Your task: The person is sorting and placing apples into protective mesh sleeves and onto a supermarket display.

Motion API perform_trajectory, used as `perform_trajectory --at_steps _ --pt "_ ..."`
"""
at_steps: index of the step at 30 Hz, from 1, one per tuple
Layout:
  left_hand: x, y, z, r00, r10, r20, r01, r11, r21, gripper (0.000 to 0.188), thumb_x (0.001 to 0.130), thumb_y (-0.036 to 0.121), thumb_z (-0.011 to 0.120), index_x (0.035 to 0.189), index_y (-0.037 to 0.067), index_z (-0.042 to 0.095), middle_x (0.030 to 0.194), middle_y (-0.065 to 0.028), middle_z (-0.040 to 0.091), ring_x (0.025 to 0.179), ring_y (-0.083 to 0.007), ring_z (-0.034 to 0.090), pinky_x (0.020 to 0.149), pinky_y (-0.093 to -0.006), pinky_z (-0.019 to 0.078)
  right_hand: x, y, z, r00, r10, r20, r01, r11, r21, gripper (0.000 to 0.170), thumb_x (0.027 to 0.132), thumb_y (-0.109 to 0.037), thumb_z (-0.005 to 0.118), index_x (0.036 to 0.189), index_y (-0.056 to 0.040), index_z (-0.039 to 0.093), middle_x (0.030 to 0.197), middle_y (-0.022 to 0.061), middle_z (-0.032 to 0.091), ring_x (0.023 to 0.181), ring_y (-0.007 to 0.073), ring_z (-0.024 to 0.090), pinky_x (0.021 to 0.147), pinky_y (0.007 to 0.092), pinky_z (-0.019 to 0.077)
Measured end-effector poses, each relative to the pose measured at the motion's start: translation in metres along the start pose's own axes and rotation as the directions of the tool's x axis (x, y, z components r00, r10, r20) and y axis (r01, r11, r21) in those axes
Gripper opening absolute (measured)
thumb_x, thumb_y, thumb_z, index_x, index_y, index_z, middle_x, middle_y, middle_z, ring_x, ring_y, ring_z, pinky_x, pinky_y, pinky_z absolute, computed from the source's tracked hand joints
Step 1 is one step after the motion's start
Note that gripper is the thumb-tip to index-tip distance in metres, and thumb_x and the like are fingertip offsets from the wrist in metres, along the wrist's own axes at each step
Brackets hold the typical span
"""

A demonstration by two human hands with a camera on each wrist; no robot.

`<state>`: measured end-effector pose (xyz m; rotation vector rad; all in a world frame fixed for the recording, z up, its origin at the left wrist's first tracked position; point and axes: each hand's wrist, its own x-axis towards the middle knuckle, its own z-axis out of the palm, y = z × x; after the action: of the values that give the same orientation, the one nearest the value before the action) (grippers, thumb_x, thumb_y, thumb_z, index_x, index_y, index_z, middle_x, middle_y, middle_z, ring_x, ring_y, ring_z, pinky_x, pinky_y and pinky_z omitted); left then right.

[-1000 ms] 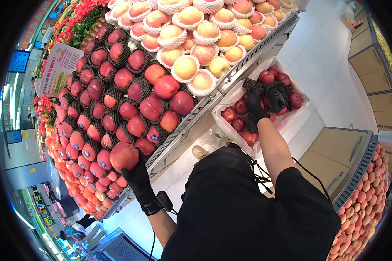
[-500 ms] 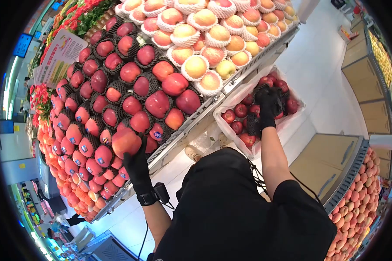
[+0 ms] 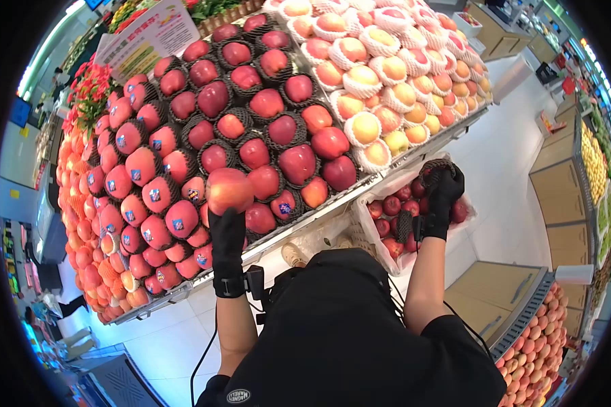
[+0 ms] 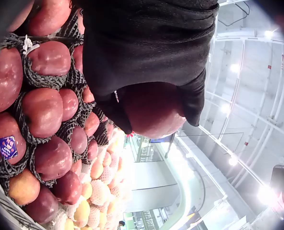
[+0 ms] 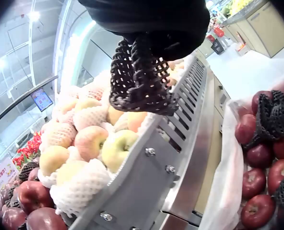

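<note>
A large red apple [image 3: 229,190] is held in my black-gloved left hand [image 3: 228,241], above the front part of the red apple display. In the left wrist view, fingers curl around both sides of this apple [image 4: 154,115]. My right hand [image 3: 445,197], also gloved in black, is over the lined crate [image 3: 366,220] of red apples and pinches a black foam net sleeve [image 3: 436,166]. Seen from the right wrist, the net sleeve [image 5: 142,91] hangs from the fingers with its mouth downward and no fruit in it.
Red apples [image 3: 214,98] in black nets cover the sloping stand, beside paler apples [image 3: 363,129] in white nets. A metal rail [image 3: 305,224] edges the stand. More black nets [image 5: 276,115] lie in the crate. A cabinet with peach-coloured fruit [image 3: 536,339] stands at the right.
My right hand has come up out of the crate with a black net sleeve. The left hand keeps its hold on the apple. The head view has swung, shifting the stand across the picture.
</note>
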<state>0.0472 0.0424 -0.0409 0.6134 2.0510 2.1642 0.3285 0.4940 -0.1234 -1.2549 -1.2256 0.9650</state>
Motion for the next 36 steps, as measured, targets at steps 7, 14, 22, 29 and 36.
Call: perform_trajectory --at_steps 7,14,22,29,36 --pt "0.004 -0.012 -0.028 0.999 -0.027 0.022 0.027 0.999 -0.030 0.022 0.081 -0.006 0.064 0.102 -0.002 0.063 0.106 -0.0116 0.065 0.098 -0.0223 0.061 0.085 -0.0350 0.0507 -0.030 -0.072 0.037 0.998 0.027 0.050 -0.034 0.986 0.164 0.028 0.087 -0.018 0.070 0.103 0.0042 0.063 0.092 0.0113 0.067 0.076 0.0174 0.065 0.064 0.0293 0.0549" --pt "0.004 -0.028 -0.054 0.971 -0.236 0.048 0.228 0.834 -0.502 0.033 0.084 -0.003 0.059 0.117 -0.001 0.057 0.114 -0.0107 0.061 0.102 -0.0223 0.061 0.087 -0.0360 0.0526 -0.065 -0.081 0.087 0.927 -0.115 0.358 0.053 0.982 0.179 0.017 0.087 -0.011 0.059 0.098 0.0013 0.064 0.080 0.0051 0.064 0.066 0.0111 0.058 0.057 0.0249 0.0480" --pt "0.019 0.030 -0.063 0.968 -0.190 0.161 0.232 0.925 -0.301 0.071 0.070 0.004 0.080 0.132 0.003 0.044 0.123 -0.0083 0.057 0.112 -0.0193 0.057 0.095 -0.0363 0.0503 -0.134 -0.126 0.144 0.851 -0.232 0.472 0.227 0.972 0.068 0.023 0.085 -0.019 0.067 0.089 0.0038 0.066 0.074 0.0035 0.064 0.067 0.0106 0.056 0.064 0.0273 0.0465" --pt "0.028 0.034 -0.075 0.948 -0.216 0.232 0.282 0.908 -0.309 0.065 0.072 0.007 0.079 0.129 0.002 0.048 0.118 -0.0081 0.059 0.109 -0.0187 0.059 0.092 -0.0351 0.0507 -0.186 -0.157 0.179 0.773 -0.251 0.582 0.263 0.963 0.066 0.022 0.083 -0.017 0.069 0.089 0.0031 0.064 0.076 0.0054 0.064 0.070 0.0127 0.058 0.067 0.0283 0.0485" --pt "0.033 0.008 -0.081 0.930 -0.276 0.244 0.350 0.868 -0.352 0.060 0.078 0.010 0.065 0.134 0.003 0.044 0.117 -0.0065 0.058 0.102 -0.0166 0.060 0.082 -0.0308 0.0522 -0.238 -0.225 0.207 0.664 -0.373 0.648 0.526 0.849 -0.051 0.018 0.083 -0.016 0.065 0.094 -0.0017 0.066 0.081 0.0136 0.067 0.075 0.0200 0.066 0.072 0.0330 0.0509"
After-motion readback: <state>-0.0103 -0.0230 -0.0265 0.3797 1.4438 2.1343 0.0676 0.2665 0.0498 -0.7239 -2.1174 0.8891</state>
